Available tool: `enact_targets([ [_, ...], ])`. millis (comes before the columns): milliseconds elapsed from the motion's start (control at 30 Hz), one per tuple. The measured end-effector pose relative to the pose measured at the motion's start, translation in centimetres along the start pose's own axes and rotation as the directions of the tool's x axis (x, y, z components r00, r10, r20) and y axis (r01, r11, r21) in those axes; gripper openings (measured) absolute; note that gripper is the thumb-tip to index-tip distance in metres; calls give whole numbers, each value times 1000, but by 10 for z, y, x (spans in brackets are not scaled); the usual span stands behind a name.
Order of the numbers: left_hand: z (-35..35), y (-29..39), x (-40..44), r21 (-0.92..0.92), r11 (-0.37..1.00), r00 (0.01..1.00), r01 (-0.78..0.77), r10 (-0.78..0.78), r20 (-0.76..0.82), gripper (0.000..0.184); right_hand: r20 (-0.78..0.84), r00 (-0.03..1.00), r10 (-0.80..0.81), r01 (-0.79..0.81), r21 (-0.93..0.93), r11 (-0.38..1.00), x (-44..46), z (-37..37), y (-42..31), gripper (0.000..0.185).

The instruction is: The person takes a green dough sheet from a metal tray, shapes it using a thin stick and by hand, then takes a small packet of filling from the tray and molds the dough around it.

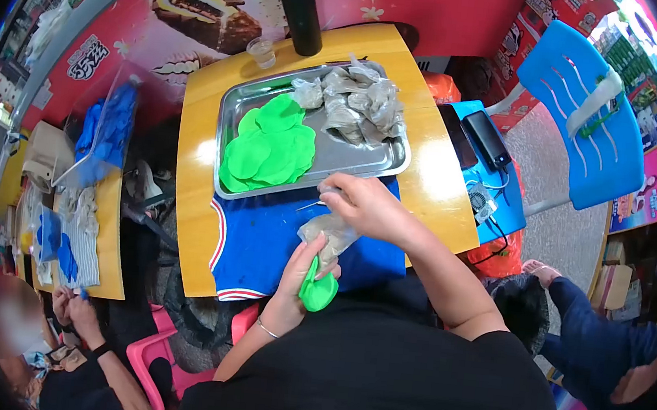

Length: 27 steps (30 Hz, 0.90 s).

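Note:
My left hand (pixel 296 275) is closed around a small clear plastic bag (pixel 332 231) with greyish-beige contents. Green round fabric-like pieces (pixel 319 289) poke out below the same fingers. Just above the bag, my right hand (pixel 361 207) has its thumb and fingers pinched together; whatever is between them is too small to make out. Beyond both hands lies a metal tray (pixel 364 166). On its left side is a heap of green round pieces (pixel 271 146), and at its back right a pile of filled clear bags (pixel 360 104).
The tray rests on a wooden table (pixel 194 160), with blue cloth (pixel 261 246) under its near edge. Behind it stand a black bottle (pixel 299 14) and a plastic cup (pixel 262 52). Blue chairs (pixel 587 151) are at right; a person's hands (pixel 75 311) work at the left table.

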<state>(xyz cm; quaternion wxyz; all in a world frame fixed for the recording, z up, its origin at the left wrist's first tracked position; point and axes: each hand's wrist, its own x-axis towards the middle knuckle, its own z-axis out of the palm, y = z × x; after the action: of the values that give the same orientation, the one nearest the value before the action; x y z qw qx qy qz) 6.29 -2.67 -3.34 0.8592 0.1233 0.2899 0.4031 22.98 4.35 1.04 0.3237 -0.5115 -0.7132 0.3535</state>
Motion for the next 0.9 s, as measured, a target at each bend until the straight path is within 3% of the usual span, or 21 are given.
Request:
enact_targets([
  [100,24,-1,-4,246,969,947,33,48,-317,27,-12,1000,24,-23,24,999,-3,-1,-1,29],
  [167,21,-2,-3,206,979,964,14,41,-261,26,52,997,-51,44,139,989,-9,3,0,30],
  [300,12,-1,-2,200,980,966,24,29,-258,24,16,996,92,-93,188,978,-12,3,-2,30],
  [400,-5,3,-2,92,996,990,-6,18,-138,28,67,997,28,-49,333,942,-18,10,6,29],
  [500,1,9,-3,307,951,949,-39,132,-287,25,182,969,167,-224,362,905,-26,6,6,28],
  [600,2,14,-6,439,889,961,-133,224,-161,23,335,926,173,-302,383,873,-33,14,24,29],
  [700,0,15,-7,497,853,980,-162,200,-24,21,263,964,39,-181,541,822,-40,26,22,48],
  [733,-1,16,-7,513,847,986,-141,169,-9,21,395,917,51,-288,568,771,-39,20,14,67],
  [800,-5,28,-12,587,809,999,-41,41,13,21,453,889,-74,-243,601,761,-38,23,14,68],
  [833,4,31,-14,587,808,998,-38,59,-15,22,481,866,-138,-224,621,751,-37,26,16,69],
  [900,0,32,-14,608,786,991,-113,135,10,23,551,828,-103,-246,524,815,-38,29,16,61],
])
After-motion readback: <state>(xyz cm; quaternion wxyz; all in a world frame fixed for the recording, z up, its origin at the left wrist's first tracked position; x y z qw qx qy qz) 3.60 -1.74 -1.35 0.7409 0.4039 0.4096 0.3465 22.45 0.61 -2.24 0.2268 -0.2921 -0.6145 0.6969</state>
